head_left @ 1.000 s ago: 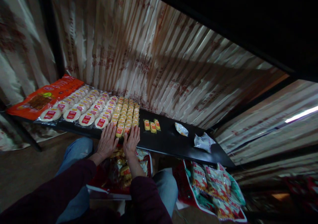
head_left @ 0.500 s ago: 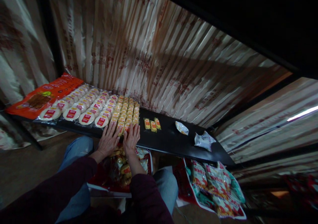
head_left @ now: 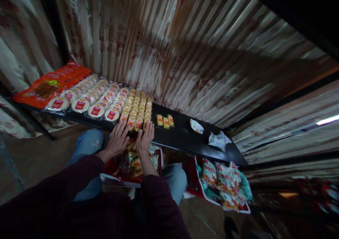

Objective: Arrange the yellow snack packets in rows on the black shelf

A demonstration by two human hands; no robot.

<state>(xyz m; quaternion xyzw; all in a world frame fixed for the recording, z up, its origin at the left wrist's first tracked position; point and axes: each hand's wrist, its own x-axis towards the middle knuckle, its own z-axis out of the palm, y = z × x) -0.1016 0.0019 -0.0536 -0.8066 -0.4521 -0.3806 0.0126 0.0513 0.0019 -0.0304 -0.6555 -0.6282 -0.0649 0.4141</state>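
Rows of small yellow-wrapped snacks (head_left: 138, 112) lie on a black shelf (head_left: 180, 138). My left hand (head_left: 118, 137) rests at the front of these rows, fingers stretched out, the tips touching the nearest packs on the left. At the front right corner of the same rows, my right hand (head_left: 144, 136) has its fingers extended and slightly spread against the packs. Neither hand grips anything. Left of the yellow packs stand rows of round white rice crackers (head_left: 96, 109) in clear wrappers. Three loose yellow packs (head_left: 165, 121) sit apart, to the right of my right hand.
An orange snack bag (head_left: 50, 85) lies at the shelf's left end. Two white packets (head_left: 196, 126) are toward its right end. Below stand a box of gold-wrapped snacks (head_left: 106, 178) and a box of white-and-red bags (head_left: 250, 209). A pleated curtain (head_left: 159, 37) hangs behind.
The camera view has tilted, so the shelf appears higher in the picture. My fingers have drawn back slightly toward the front edge of the yellow rows, uncovering more of the front packs.
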